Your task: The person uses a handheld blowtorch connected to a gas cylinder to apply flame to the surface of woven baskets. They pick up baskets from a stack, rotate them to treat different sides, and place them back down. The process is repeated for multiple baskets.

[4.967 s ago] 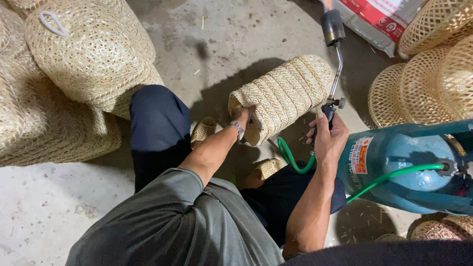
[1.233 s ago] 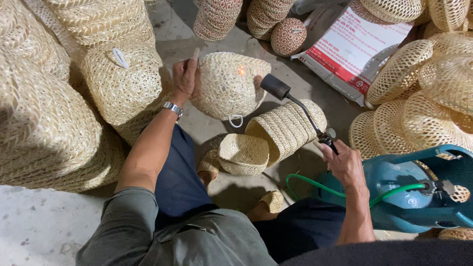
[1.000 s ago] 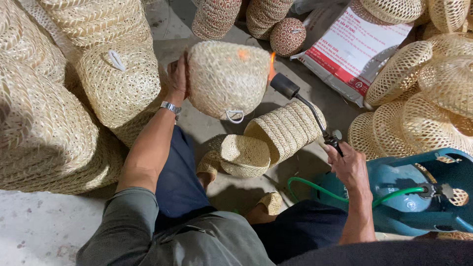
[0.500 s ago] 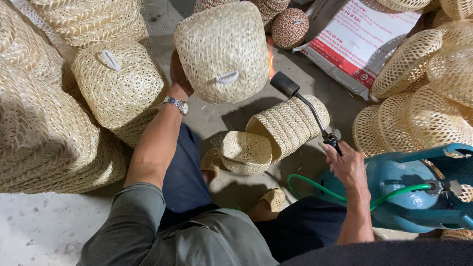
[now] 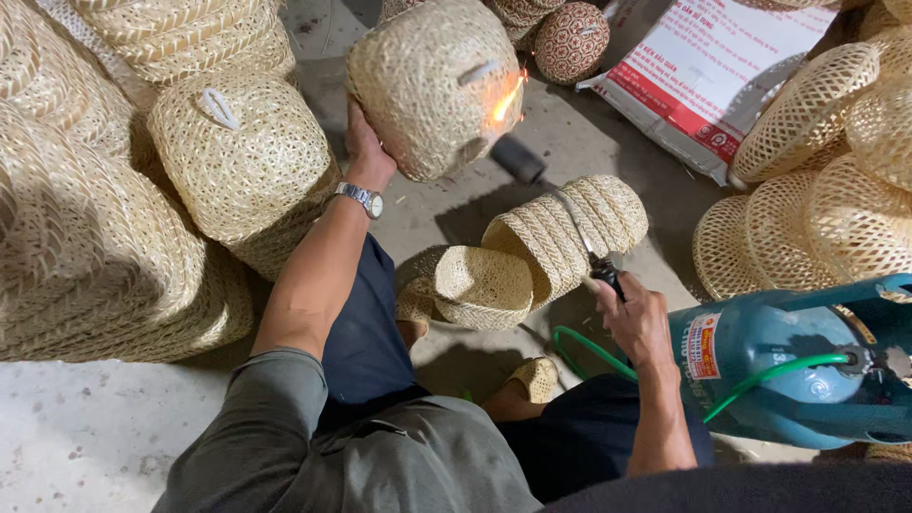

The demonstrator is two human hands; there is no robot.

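My left hand [image 5: 364, 152] holds up a pale woven basket [image 5: 432, 85], gripping it from below on its left side. My right hand [image 5: 635, 313] is shut on the handle of a gas torch [image 5: 570, 223]. The torch's dark nozzle points up at the basket, and an orange flame [image 5: 508, 95] licks the basket's right side. A green hose [image 5: 608, 370] runs from the torch to a blue-green gas cylinder [image 5: 788, 370] lying at my right. A stack of nested woven baskets [image 5: 541, 252] lies on its side on the concrete floor between my knees.
Tall stacks of woven baskets [image 5: 104, 218] fill the left. Open-weave baskets [image 5: 817, 180] pile up at the right. A red and white printed sack [image 5: 712, 66] lies at the back, with a small patterned round basket [image 5: 570, 43] beside it.
My left hand has lifted the basket higher and turned it. The torch flame now touches its right side. My right hand has stayed in place.
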